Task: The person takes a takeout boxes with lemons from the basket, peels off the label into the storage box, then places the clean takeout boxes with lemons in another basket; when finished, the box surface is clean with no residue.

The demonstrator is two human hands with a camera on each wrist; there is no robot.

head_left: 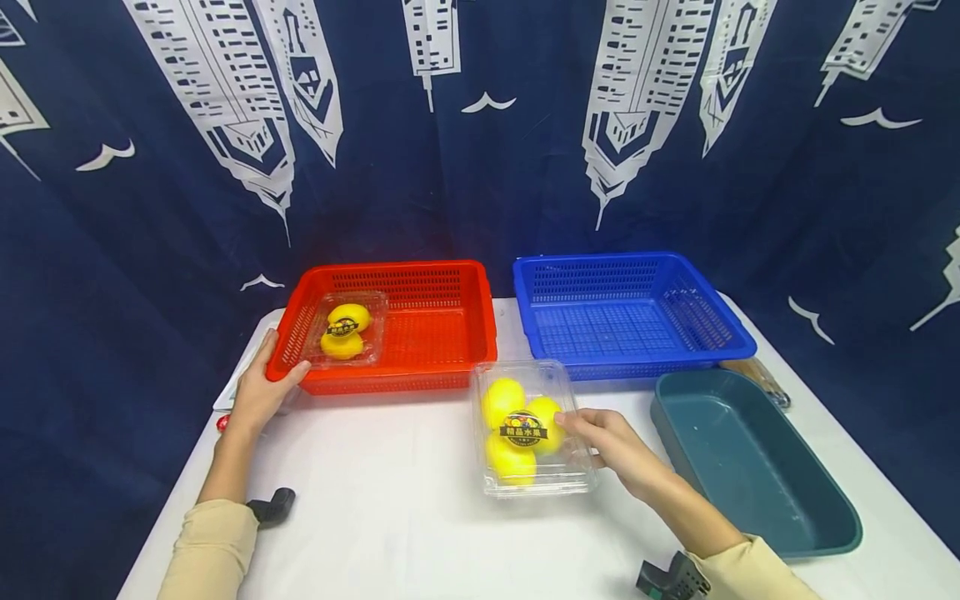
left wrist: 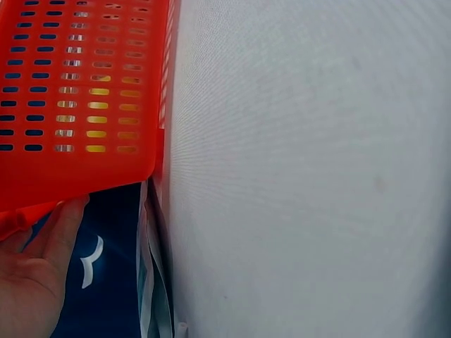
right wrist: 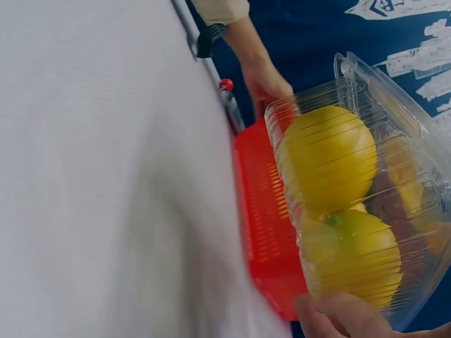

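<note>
My right hand (head_left: 618,446) grips the right side of a clear plastic clamshell box (head_left: 551,375), thumb on the lid. Several yellow lemons (head_left: 504,402) are inside, and the lid bears a dark round label (head_left: 523,429). The box is held above the table, just in front of the red plastic basket (head_left: 405,382). At that basket's front left corner, my left hand (head_left: 262,387) holds the rim; the left wrist view shows its fingers (left wrist: 63,229) reaching under the edge. A second clear box (head_left: 375,333) with two visible lemons lies in the basket's left part.
A blue plastic basket (head_left: 622,367) stands at the back right with nothing in it. Before it, a dark green tray (head_left: 757,450) lies along the table's right side. A brown item (head_left: 757,379) is partly hidden behind the tray. A small red object (head_left: 222,422) sits by the left edge.
</note>
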